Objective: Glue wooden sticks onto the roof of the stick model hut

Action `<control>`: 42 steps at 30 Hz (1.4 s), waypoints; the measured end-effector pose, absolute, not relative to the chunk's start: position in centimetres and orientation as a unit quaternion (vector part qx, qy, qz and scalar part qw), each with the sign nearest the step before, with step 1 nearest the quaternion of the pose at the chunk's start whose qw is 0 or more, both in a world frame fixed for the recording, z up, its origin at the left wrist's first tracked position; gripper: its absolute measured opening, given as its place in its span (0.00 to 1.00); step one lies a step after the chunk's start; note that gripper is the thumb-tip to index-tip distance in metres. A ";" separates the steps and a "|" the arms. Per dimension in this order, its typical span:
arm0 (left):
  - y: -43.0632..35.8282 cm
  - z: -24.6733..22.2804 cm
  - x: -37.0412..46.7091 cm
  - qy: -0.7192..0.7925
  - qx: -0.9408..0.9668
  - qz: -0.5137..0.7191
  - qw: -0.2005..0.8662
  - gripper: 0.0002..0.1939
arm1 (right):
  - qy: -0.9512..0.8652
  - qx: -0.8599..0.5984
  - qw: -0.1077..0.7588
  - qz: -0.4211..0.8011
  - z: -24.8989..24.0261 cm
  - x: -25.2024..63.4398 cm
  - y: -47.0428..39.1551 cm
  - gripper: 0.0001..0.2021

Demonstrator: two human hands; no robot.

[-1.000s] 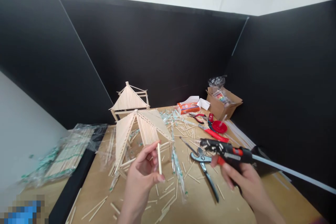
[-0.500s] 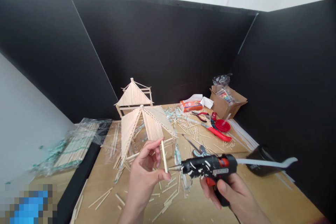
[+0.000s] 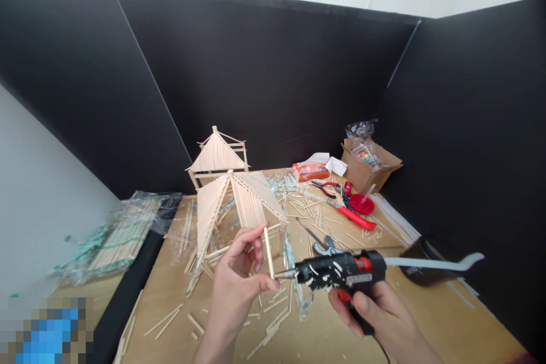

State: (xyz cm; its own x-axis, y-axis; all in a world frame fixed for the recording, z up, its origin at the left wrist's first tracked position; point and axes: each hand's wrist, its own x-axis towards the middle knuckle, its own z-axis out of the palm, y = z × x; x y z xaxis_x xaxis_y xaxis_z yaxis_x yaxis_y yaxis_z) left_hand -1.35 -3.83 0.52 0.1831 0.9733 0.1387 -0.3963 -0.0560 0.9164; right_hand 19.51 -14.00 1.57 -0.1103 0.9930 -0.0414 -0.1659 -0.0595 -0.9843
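Note:
Between thumb and fingertips, my left hand (image 3: 241, 273) pinches a short wooden stick (image 3: 269, 253) by its two ends, nearly upright. My right hand (image 3: 375, 310) grips a black glue gun (image 3: 341, 271) by its handle, fingers at the red trigger. The metal nozzle points left and is at the lower end of the stick; whether it touches cannot be made out. A white glue stick (image 3: 435, 263) juts from the back of the gun. Just behind my left hand stands a wooden stick model with a slatted roof (image 3: 249, 205).
A second stick model (image 3: 216, 153) stands behind. Loose sticks lie across the wooden table (image 3: 341, 335). Red-handled cutters (image 3: 356, 218), a red dish (image 3: 362, 203), an orange tissue pack (image 3: 311, 172) and a cardboard box (image 3: 371, 165) are at the right back. Bagged sticks (image 3: 123, 239) lie left.
My left hand and the stick have shifted very slightly to the right. The glue gun stays nearly in place, its nozzle still by the stick's lower end.

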 end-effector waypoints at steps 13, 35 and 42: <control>-4.0 0.3 -1.5 0.308 0.470 0.552 0.616 0.38 | -0.478 -0.451 0.504 0.560 1.3 19.7 -13.9 0.26; -4.4 0.4 -1.2 0.298 0.513 0.520 0.614 0.38 | -0.447 -0.459 0.534 0.551 0.8 20.1 -13.5 0.24; -4.5 0.3 -1.4 0.304 0.534 0.506 0.605 0.38 | -0.436 -0.459 0.549 0.545 0.6 20.0 -13.3 0.23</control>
State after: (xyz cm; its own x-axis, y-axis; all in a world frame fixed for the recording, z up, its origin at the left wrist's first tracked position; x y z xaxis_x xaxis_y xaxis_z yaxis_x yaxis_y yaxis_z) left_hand -1.38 -4.53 0.28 0.3027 0.9375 0.1716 -0.2876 -0.0818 0.9543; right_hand 19.96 -13.32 0.60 0.0257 0.9994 -0.0224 -0.1986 -0.0168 -0.9799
